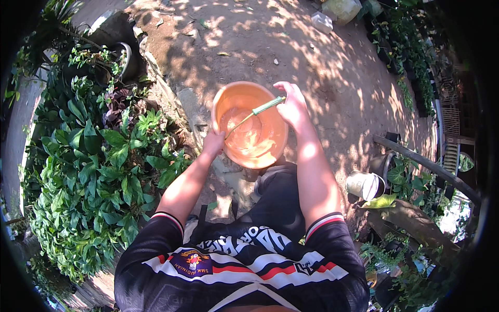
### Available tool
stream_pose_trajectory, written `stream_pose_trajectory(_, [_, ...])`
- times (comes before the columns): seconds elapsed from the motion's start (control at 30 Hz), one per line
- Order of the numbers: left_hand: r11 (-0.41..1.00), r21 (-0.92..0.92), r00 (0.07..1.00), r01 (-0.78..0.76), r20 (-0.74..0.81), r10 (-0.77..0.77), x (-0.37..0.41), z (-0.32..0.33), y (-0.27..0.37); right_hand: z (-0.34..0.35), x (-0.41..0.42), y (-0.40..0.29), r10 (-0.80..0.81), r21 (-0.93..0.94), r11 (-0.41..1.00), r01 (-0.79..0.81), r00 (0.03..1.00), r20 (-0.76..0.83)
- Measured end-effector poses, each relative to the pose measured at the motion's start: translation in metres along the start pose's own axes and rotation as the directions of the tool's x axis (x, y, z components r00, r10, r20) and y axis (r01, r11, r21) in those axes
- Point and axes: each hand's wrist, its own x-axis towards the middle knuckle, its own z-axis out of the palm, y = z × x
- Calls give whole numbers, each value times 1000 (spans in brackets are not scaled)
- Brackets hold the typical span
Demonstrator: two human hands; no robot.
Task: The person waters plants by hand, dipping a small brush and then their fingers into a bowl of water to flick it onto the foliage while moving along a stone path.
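Note:
An orange plastic tub [249, 87] stands before me, tilted or upright I cannot tell, with wet-looking shine on its inner base. My left hand [214, 142] grips the tub's near left rim; a thin yellow-green stem or rod runs from beside its thumb across the tub's mouth. That rod leads up to the right into a pale green sleeve-like handle [268, 105]. At the handle's far end, by the tub's right rim, is my right hand [290, 104], its thumb and lower fingers closed around the end and the index finger raised.
Leafy green plants [97, 156] crowd the left side along a stone edging. Shaded bare ground [241, 46] stretches ahead. To the right are a white bucket [362, 185], a wooden pole [425, 163] and more plants. A pale block-like container [322, 22] lies at the far right.

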Motion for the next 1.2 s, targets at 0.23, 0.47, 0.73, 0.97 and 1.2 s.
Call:
stream_pose_trajectory(0.23, [938,-345,997,-42,-80,15,-16,3,-21,-5,0,-8,-185,-56,979,198,967,177])
stream_pose_trajectory(0.47, [967,-230,984,-113,-163,76,-37,31,-69,-8,-6,-13,-270,-81,956,283,951,149])
stream_pose_trajectory(0.73, [957,-272,989,-105,-125,73,-53,38,-74,-32,-17,-20,-337,71,819,569,576,-745])
stream_pose_trajectory(0.97, [937,-254,970,240,44,-237,-89,-27,-207,6,-50,19,169,591,786,-182,983,78])
stream_pose_trajectory(1.2, [767,8,749,642,-223,-624,-194,-135,-368,155,-43,105,60,-170,984,53,800,597])
